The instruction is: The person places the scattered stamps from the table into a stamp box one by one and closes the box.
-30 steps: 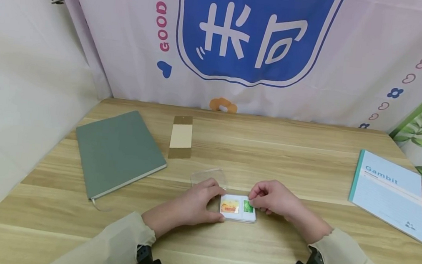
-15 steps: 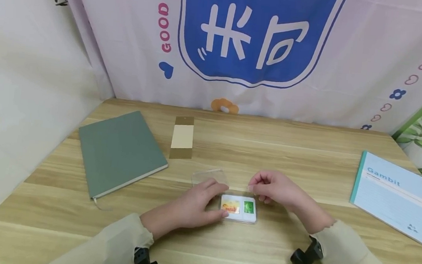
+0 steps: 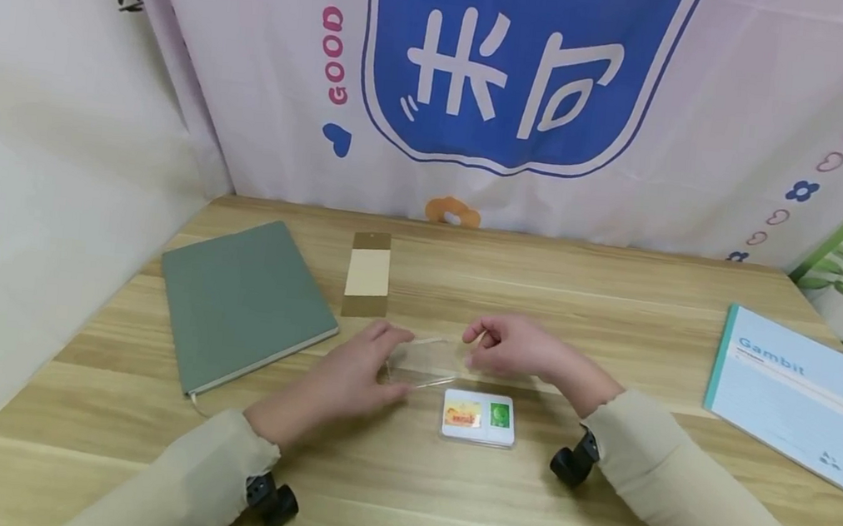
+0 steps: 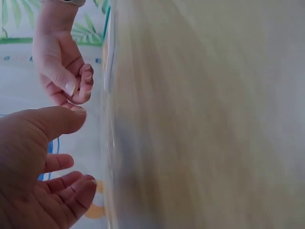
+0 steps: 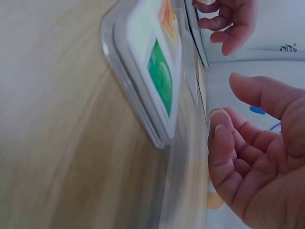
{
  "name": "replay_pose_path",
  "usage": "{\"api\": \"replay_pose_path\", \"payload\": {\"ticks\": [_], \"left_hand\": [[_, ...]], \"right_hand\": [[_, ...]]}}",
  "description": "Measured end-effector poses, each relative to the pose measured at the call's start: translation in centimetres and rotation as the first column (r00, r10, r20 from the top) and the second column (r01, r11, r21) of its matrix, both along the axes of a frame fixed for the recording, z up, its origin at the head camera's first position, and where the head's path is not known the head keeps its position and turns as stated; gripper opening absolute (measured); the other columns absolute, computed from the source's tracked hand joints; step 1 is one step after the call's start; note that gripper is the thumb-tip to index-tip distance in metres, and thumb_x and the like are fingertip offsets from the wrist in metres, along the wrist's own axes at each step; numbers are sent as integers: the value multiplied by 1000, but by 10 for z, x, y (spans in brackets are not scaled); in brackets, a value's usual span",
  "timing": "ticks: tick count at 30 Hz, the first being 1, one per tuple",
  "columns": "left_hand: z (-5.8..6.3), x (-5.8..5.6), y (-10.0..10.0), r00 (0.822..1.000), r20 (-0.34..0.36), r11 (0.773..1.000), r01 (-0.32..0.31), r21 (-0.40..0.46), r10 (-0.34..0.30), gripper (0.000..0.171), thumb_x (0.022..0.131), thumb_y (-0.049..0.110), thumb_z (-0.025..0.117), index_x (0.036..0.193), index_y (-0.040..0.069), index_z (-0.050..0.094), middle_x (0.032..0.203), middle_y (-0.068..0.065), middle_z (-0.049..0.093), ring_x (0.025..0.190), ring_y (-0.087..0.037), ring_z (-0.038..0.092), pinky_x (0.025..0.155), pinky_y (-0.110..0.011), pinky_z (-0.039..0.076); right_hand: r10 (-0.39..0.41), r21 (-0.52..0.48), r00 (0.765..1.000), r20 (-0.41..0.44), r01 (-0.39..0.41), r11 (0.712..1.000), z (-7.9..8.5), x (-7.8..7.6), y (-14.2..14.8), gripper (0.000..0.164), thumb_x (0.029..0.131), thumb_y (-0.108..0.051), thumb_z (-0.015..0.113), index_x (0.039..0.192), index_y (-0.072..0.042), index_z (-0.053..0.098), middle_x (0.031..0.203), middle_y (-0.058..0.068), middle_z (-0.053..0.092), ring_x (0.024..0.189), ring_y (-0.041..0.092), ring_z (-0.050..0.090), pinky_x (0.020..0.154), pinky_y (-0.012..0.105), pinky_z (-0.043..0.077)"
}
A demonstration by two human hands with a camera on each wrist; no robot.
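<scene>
- Nearest, two beige sleeves [image 3: 178,467] reach in over the wood-grain table [image 3: 400,503], each with a small black device [image 3: 272,502] at the wrist.
- The flat white piece [image 3: 485,421] lies on the table, between the two forearms and nearer the person than the clear cover; it has rounded corners and a layered edge, with an orange-yellow picture [image 3: 463,414] at its left and a green one [image 3: 500,415] at its right.
- The left hand [image 3: 347,378] is at the left end of the clear cover [image 3: 423,365], thumb and fingers apart; whether it touches the cover cannot be told.
- The right hand [image 3: 515,346] is just beside the cover's right end, fingers loosely bent, thumb parted from them, holding nothing.
- Farther left lies a closed green notebook [image 3: 248,306]; far right, a pale-blue notebook [image 3: 789,395] lettered "Gambit".
- Beyond the cover lies a tan-and-brown card [image 3: 368,273].
- Behind the table hangs a pale cloth [image 3: 269,116] with a blue emblem [image 3: 518,62].
</scene>
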State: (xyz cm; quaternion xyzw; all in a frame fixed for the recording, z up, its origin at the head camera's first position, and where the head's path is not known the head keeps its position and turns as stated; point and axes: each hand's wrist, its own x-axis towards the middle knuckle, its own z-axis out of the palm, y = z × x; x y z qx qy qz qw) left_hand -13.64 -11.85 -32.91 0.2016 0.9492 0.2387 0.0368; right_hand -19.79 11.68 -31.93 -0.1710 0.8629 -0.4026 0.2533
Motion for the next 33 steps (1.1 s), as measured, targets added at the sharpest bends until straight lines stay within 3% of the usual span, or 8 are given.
{"api": "replay_pose_path", "payload": {"ticks": [7, 20, 27, 33], "left_hand": [[-3, -7, -9, 998, 55, 998, -26, -57, 29, 69, 76, 31, 75, 133, 6, 46, 126, -13, 49, 110, -29, 53, 91, -43, 44], [-9, -15, -13, 998, 55, 997, -9, -73, 13, 59, 75, 30, 76, 121, 0, 56, 113, -12, 55, 100, -24, 52, 86, -38, 45], [-9, -21, -14, 995, 99, 998, -15, -64, 21, 58, 75, 32, 75, 120, 0, 56, 114, -12, 53, 99, -22, 52, 86, -38, 44], [-10, -24, -16, 996, 89, 998, 30, -63, -24, 56, 75, 33, 74, 116, 0, 56, 105, -8, 52, 88, -18, 49, 79, -35, 44]], "right_hand": [[79, 42, 996, 39, -81, 996, -3, -5, -15, 51, 76, -8, 73, 122, -6, 50, 71, 4, 56, 59, 13, 49, 56, 26, 42], [91, 93, 994, 59, -96, 991, -11, -16, -26, 57, 71, -6, 78, 120, -13, 52, 66, 3, 53, 54, 13, 44, 52, 24, 36], [151, 62, 988, 19, -152, 986, -11, -18, -26, 55, 71, -6, 78, 120, -11, 54, 68, 4, 54, 57, 13, 46, 54, 24, 38], [205, 74, 977, -53, -201, 977, -13, -18, -24, 54, 70, -8, 78, 119, -8, 55, 68, 3, 57, 58, 12, 49, 56, 25, 42]]}}
